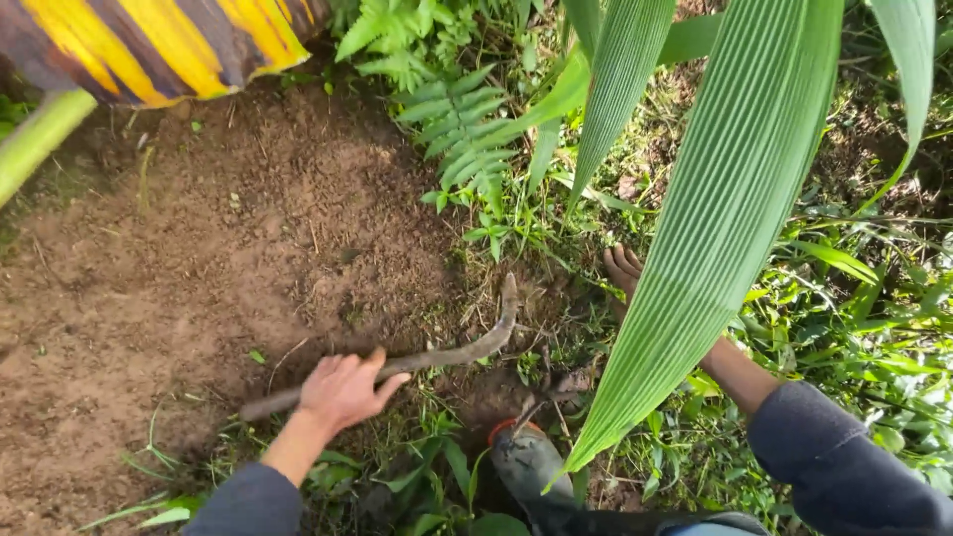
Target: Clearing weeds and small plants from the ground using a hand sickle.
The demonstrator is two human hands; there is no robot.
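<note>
Nearest the camera, a rubber boot (526,467) stands in weeds; left hand (342,390) wraps the curved sickle (437,355) mid-handle at the bare soil's (149,298) edge. Looks light, stiff, sharp-tipped. Right hand (623,273) reaches into grass, grip hidden behind a broad leaf (715,218).

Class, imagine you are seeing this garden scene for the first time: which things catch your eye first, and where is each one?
A broad ribbed green leaf sweeps down the right side, covering most of the right hand in the weeds. Lower centre, the left hand grips a curved sickle at the edge of the bare brown soil. A yellow-and-brown striped leaf fills the top left corner.
</note>
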